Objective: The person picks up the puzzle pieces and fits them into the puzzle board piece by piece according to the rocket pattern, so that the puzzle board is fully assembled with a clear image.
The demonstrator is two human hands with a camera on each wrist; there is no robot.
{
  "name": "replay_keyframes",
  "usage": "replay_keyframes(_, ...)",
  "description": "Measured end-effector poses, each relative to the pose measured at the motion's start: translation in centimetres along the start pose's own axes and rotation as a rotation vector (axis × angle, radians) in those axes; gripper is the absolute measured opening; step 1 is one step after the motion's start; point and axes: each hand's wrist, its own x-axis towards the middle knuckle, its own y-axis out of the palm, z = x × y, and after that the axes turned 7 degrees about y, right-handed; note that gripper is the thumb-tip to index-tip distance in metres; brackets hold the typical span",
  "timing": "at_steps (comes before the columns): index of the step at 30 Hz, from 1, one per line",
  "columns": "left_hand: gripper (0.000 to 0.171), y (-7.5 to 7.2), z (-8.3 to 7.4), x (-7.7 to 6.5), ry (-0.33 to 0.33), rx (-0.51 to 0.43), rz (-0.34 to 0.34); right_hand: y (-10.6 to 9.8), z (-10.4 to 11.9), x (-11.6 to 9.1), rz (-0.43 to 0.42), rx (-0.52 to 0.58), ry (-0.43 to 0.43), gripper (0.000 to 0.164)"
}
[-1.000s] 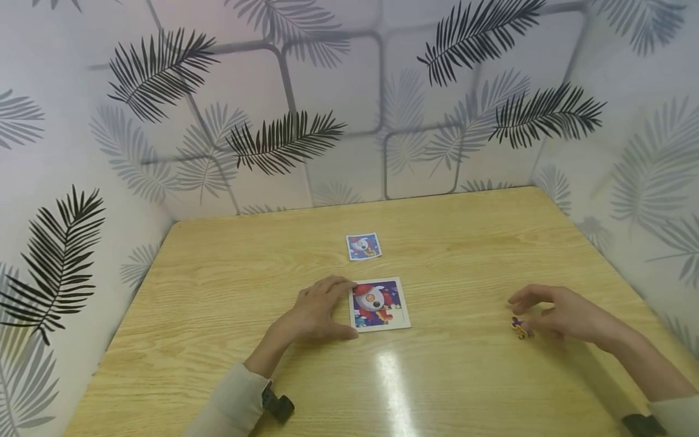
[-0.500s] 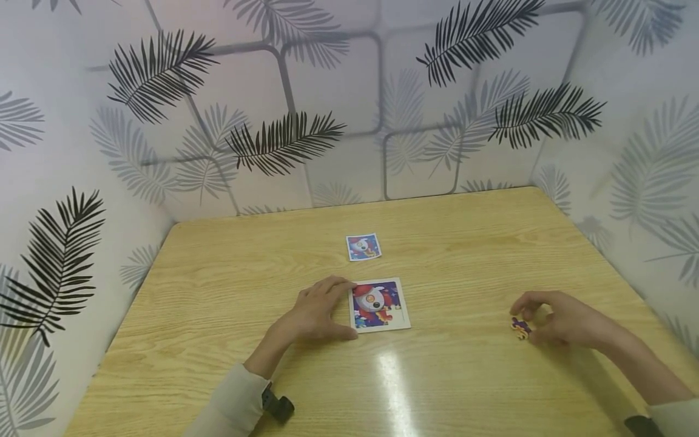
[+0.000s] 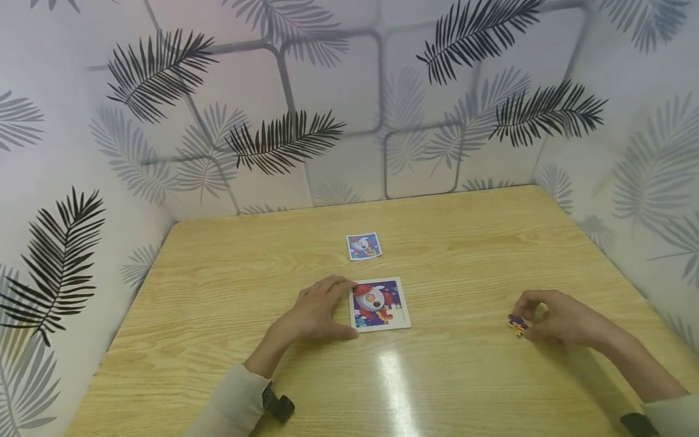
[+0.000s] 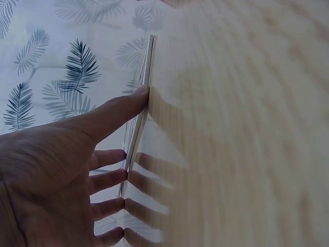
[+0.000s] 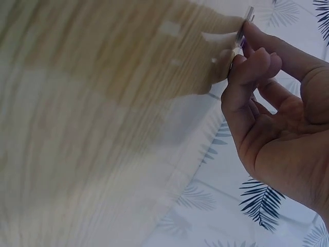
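A square jigsaw puzzle board (image 3: pixel 397 317) with a white rim lies in mid-table, showing a red and white rocket; a pale gap shows at its lower right. My left hand (image 3: pixel 319 312) rests along the board's left side, forefinger near the far corner and thumb at the near corner. In the left wrist view the thumb and straight fingers touch the board's edge (image 4: pixel 138 126). Off to the right, my right hand (image 3: pixel 559 321) pinches a purple and yellow puzzle piece (image 3: pixel 516 325) between thumb and forefinger, close over the table. Fingers partly hide the piece in the right wrist view.
Beyond the board lies a small picture card (image 3: pixel 363 246) with the same rocket. The wooden table (image 3: pixel 246 261) meets leaf-patterned walls (image 3: pixel 338 91) at the back and sides. A strip of glare runs across the table in front of the board.
The right thumb and forefinger have closed on the puzzle piece, which has shifted slightly left and turned. My left hand and the board have stayed put.
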Motion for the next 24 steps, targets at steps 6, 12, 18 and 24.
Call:
replay_keyframes(6, 0.09, -0.03, -0.01, -0.07, 0.0, -0.005, 0.002, 0.25, 0.05, 0.08, -0.016, -0.039, 0.014, 0.032)
replay_keyframes(12, 0.09, -0.1, -0.04, -0.08, -0.002, -0.003, 0.003, 0.27, 0.2, 0.23, -0.06, -0.098, 0.01, 0.032)
replay_keyframes(18, 0.09, -0.05, 0.04, -0.09, 0.0, -0.004, 0.007, 0.6, 0.33, 0.23, -0.085, -0.079, -0.005, 0.031)
replay_keyframes(24, 0.091, 0.07, 0.25, -0.04, 0.005, 0.002, 0.01, 0.74, 0.44, 0.33, -0.028, 0.029, 0.009, 0.018)
